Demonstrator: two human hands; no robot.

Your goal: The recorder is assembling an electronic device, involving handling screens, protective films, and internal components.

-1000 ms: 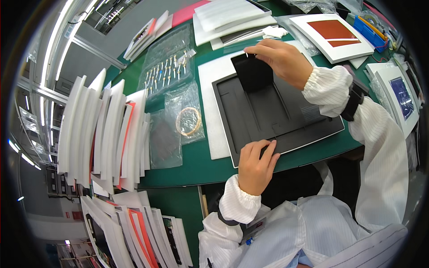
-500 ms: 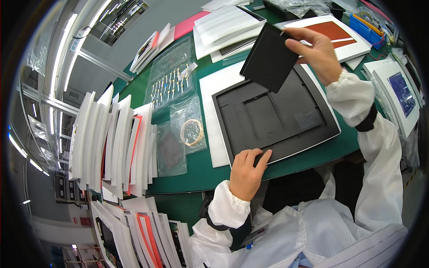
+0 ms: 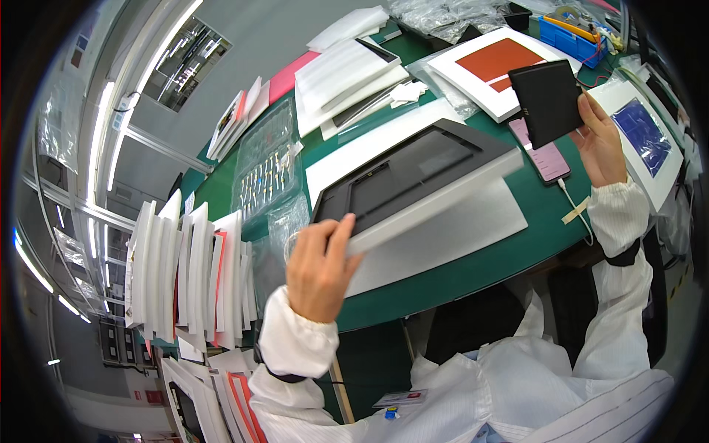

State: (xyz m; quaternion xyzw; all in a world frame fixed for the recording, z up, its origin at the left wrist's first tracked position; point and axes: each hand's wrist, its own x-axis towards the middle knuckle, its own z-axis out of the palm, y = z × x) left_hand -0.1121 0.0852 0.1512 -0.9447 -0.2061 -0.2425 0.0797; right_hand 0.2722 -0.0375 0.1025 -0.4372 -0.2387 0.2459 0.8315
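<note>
Panel (image 3: 546,102), flat, black: right fingers (image 3: 593,117) grasping | frame (image 3: 413,179), rectangular, white-edged: left fingers (image 3: 338,242) grasping

The panel (image 3: 545,107) looks like smooth, matt black plastic. The frame (image 3: 421,162) has a dark, matt, plastic-looking back and a smooth white rim. Under it, the sheet (image 3: 465,232) looks like soft, dull white foam. The table (image 3: 413,295) has a smooth green top with a faint sheen. The tray (image 3: 269,133) is clear, shiny plastic; the bags (image 3: 458,18) are crinkled, glossy film. The phone (image 3: 548,162) has a glassy screen. The box (image 3: 569,42) is blue plastic. Both sleeves (image 3: 620,214) are white, finely striped cloth, gathered at the cuffs.
</note>
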